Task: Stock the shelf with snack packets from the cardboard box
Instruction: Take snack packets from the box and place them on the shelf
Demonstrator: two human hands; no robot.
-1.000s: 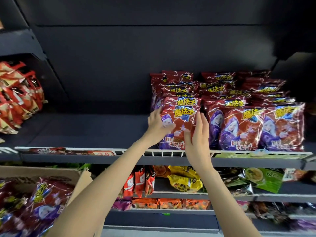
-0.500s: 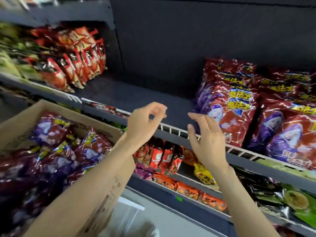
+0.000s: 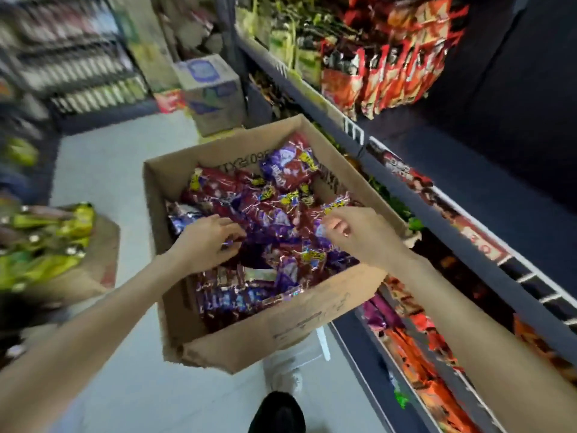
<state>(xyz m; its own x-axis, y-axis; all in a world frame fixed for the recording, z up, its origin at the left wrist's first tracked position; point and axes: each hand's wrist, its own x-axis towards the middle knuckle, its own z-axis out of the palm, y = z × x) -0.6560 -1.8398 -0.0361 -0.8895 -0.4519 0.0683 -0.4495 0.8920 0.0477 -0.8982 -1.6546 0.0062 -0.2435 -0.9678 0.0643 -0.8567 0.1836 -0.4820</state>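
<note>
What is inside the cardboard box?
The cardboard box holds many red and purple snack packets, piled loosely. The lower layers and box bottom are covered, so they cannot be seen.

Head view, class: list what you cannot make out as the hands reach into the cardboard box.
- Left hand: fingertips buried among the snack packets; grip unclear.
- Right hand: fingers curled over the packets; motion blur hides whether it pinches one.
- Cardboard box: its bottom is hidden by the packets.
- Shelf: the stocked spot is cut off by the right edge.
- Packet lettering: blurred.
</note>
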